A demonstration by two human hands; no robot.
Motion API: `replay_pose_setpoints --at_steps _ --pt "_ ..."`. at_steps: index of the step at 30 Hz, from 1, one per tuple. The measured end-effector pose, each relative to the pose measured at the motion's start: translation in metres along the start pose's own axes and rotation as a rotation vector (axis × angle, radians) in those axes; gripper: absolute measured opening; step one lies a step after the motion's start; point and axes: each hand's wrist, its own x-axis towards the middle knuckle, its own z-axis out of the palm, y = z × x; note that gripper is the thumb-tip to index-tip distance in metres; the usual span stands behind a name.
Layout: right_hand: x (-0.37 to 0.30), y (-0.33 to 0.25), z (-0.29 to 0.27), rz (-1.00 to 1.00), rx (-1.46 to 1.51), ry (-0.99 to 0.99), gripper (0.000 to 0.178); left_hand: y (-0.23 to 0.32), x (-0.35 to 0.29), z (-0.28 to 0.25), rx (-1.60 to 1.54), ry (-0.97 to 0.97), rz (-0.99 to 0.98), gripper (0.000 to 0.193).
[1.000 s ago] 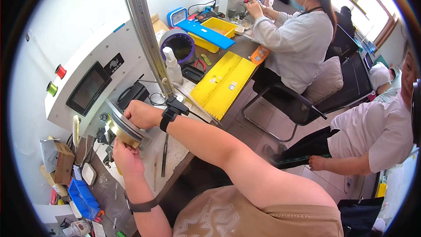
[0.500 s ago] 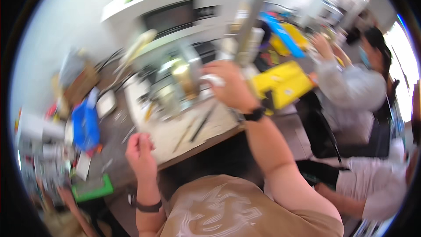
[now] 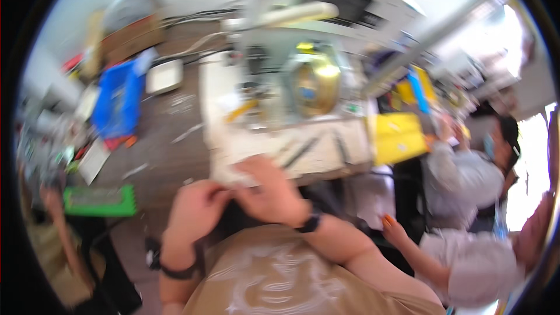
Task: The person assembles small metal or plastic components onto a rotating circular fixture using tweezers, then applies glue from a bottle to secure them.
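My left hand [image 3: 198,210] and my right hand [image 3: 269,193] meet above the near edge of the table, close to my body. The left fingers are pinched together, touching the right hand's fingertips; anything between them is too small and blurred to name. Closed too, my right hand has a small whitish piece [image 3: 246,179] at its fingers, smeared by motion. Beyond the hands lies a pale work mat [image 3: 233,149]. A machine with a gold-coloured roll [image 3: 317,87] stands on its far part. Nearer on the mat are a dark slim tool [image 3: 303,150] and dark tweezers-like tool [image 3: 340,149].
At left stand a blue bin [image 3: 116,102], a white square box [image 3: 164,77] and a green-framed tray [image 3: 99,200]. A lamp-like white arm [image 3: 297,14] reaches over the mat. Yellow sheet [image 3: 399,138] lies right. Co-workers sit on both sides, one in a pale sleeve [image 3: 461,175].
My right hand has come back from beside the machine to my left hand, bringing the whitish piece. My left hand's fingers now meet it. The view has swung left.
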Motion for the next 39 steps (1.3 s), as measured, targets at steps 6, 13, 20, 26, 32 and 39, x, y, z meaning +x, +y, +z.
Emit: replay_pose_setpoints --at_steps 6,13,20,26,32,39 --pt "0.017 -0.012 0.05 0.06 -0.048 -0.125 0.038 -0.033 0.003 -0.044 -0.029 0.329 -0.119 0.016" --pt "0.026 -0.004 0.056 0.089 -0.189 -0.148 0.036 -0.042 0.034 -0.055 0.008 0.379 -0.072 0.022" --pt "0.033 -0.001 0.065 0.088 -0.249 -0.223 0.034 -0.045 0.04 -0.062 0.08 0.341 -0.068 0.023" --pt "0.036 -0.002 0.069 0.114 -0.22 -0.267 0.033 -0.037 0.036 -0.072 0.128 0.399 -0.075 0.019" --pt "0.041 -0.007 0.064 0.077 -0.209 -0.259 0.033 -0.056 0.043 -0.078 0.168 0.454 -0.049 0.013" --pt "0.075 -0.006 0.075 0.142 -0.357 -0.269 0.042 -0.064 0.06 -0.082 0.157 0.492 -0.027 0.012"
